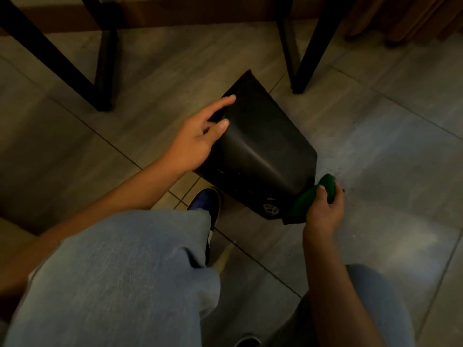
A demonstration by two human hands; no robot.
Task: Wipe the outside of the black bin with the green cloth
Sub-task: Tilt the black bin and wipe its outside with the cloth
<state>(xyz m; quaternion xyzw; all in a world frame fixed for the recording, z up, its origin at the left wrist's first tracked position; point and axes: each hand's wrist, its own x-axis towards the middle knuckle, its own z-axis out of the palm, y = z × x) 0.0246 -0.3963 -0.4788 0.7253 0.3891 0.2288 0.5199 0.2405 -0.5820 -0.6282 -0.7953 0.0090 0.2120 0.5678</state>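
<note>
The black bin [260, 149] lies tipped on the tiled floor in the middle of the head view, its narrow end pointing away from me and its wide end towards my legs. My left hand [200, 136] rests on the bin's left side, fingers spread over the wall and thumb on top. My right hand [324, 211] grips the bunched green cloth [313, 196] and presses it against the bin's near right corner. A white printed symbol shows on the bin's lower face near the cloth.
Black metal table legs [105, 71] stand behind the bin on the left, and another pair [303, 58] on the right. My knees in light blue jeans [125, 271] fill the foreground, with a blue shoe [206, 201] just below the bin. Grey floor tiles [388, 146] spread to the right.
</note>
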